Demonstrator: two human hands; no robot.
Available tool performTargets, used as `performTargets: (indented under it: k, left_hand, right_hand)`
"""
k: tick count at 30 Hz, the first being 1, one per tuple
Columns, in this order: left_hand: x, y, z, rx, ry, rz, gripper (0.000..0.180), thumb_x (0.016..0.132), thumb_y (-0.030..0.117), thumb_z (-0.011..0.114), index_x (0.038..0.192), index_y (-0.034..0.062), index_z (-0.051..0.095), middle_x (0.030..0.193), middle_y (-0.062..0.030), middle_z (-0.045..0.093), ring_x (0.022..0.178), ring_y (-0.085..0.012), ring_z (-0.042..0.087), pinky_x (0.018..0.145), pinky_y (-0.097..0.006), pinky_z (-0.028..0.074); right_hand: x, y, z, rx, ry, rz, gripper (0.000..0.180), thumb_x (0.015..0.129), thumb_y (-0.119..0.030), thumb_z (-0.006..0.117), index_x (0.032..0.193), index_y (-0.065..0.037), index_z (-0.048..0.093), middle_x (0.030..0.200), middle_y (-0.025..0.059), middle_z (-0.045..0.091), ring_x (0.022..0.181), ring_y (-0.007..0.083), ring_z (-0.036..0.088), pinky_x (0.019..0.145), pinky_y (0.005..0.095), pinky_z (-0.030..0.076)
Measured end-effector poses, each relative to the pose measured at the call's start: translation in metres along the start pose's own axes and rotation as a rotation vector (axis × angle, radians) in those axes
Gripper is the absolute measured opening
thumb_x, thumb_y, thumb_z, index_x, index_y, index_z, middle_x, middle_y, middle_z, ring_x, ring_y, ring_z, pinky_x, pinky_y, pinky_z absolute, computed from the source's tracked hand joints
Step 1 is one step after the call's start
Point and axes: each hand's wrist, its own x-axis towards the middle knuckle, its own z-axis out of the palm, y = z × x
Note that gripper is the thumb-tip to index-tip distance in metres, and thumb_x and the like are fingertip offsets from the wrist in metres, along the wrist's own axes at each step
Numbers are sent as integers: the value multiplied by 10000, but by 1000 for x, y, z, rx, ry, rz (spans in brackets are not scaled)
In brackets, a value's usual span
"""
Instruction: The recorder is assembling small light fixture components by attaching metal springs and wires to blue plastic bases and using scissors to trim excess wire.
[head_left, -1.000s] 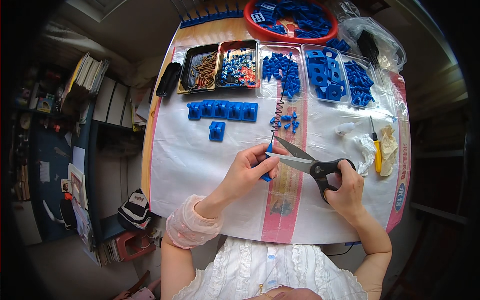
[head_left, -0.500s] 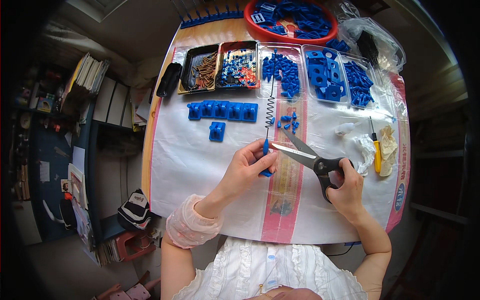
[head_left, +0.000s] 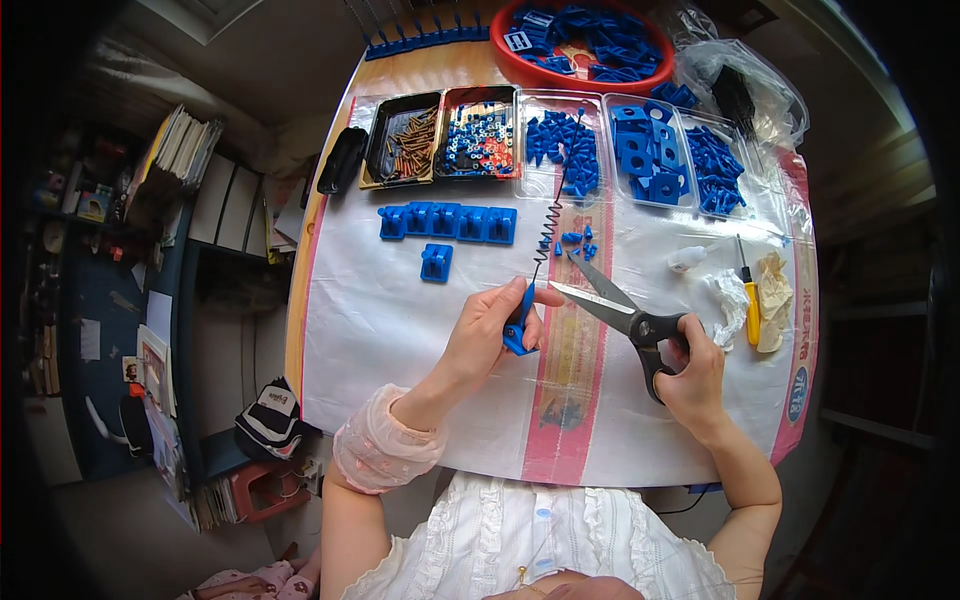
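Observation:
My left hand point(head_left: 490, 335) grips a small blue plastic part point(head_left: 520, 325) from which a thin black coiled spring point(head_left: 556, 205) stretches up toward the trays. My right hand point(head_left: 690, 375) holds black-handled scissors point(head_left: 625, 315) with the blades spread apart, their tips pointing left just beside the spring's lower end and the blue part. Both hands hover over a white plastic sheet point(head_left: 380, 320) covering the table.
A row of blue brackets point(head_left: 448, 221) and a single one point(head_left: 436, 262) lie on the sheet. Trays of screws point(head_left: 403, 140), mixed small parts point(head_left: 480, 135) and blue pieces point(head_left: 660, 165) line the far side, behind them a red bowl point(head_left: 585, 40). A yellow screwdriver point(head_left: 750, 300) and crumpled paper point(head_left: 772, 285) lie at the right.
The scissors have swung from pointing at my left hand's fingers to an open V beside the spring. The spring now stretches longer, up toward the trays.

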Motion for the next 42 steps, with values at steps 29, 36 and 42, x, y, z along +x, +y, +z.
performTargets:
  k: [29,36,42]
  left_hand:
    - [1,-2,-3,-101,-2,5,371,1087,333,389,1112,14,576,679,-24,588,629,-75,549,605,-209,449]
    - [0,-3,-1,-143,13,-8,166,1047,212,510,1085,57,556,847,-38,616,792,-105,597,759,-257,518]
    - [1,-4,2,-141,9,9,241,1056,206,486,1196,33,579,922,-36,653,828,-79,623,748,-241,545]
  right_hand:
    - [-1,-1,1,-13,-8,-5,368,588,4,696,900,-37,504,683,95,540,591,261,564,564,348,446]
    - [-1,0,2,-33,1,0,365,593,-9,706,898,-36,507,685,98,547,592,264,572,562,356,447]
    - [0,0,2,-44,18,-29,370,589,-10,709,901,-36,512,688,100,556,593,272,578,563,365,451]
